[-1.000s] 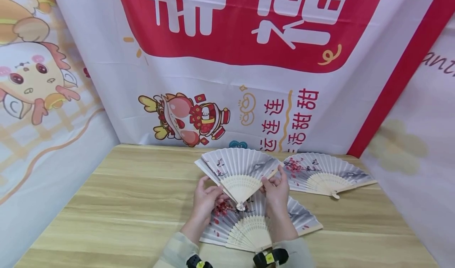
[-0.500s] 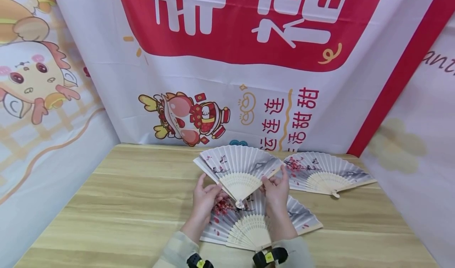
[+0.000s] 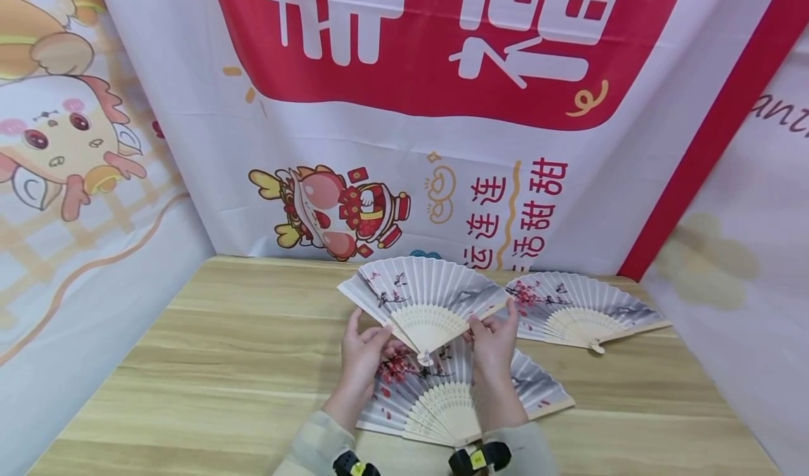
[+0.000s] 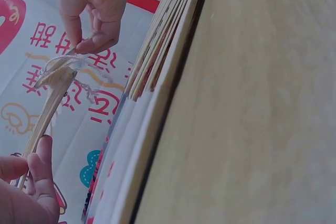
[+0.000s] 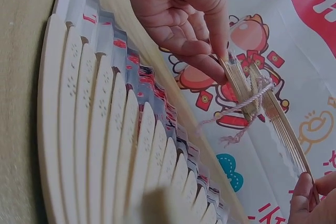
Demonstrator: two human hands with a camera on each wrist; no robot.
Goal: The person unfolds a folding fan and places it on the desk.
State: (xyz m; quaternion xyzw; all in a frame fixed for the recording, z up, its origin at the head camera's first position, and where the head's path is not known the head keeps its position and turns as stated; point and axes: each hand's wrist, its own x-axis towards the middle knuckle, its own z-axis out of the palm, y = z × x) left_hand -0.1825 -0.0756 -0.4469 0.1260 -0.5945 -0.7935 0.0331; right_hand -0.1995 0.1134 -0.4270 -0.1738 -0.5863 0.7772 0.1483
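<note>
A partly spread folding fan [image 3: 436, 293], with pale ribs and a white-grey painted leaf, is held off the table between both hands. My left hand [image 3: 363, 357] pinches its left outer rib, and my right hand [image 3: 495, 342] pinches the right one. In the right wrist view, a light twisted cord [image 5: 254, 100] is tied near the fan's pivot and its ends hang loose. Below the hands a second folding fan [image 3: 445, 409] lies spread on the table, with red blossoms on its leaf. My right forearm covers part of it.
A third folding fan [image 3: 588, 311] lies spread at the table's back right, partly behind the held one. The wooden table [image 3: 208, 364] meets a printed cloth backdrop [image 3: 404, 139] at its far edge. More printed cloth [image 3: 727, 265] closes off the right side.
The held fan has spread slightly wider, its left edge shifting left and its right edge shifting right. Its pivot has moved a little farther from the person. The two fans on the table stay put.
</note>
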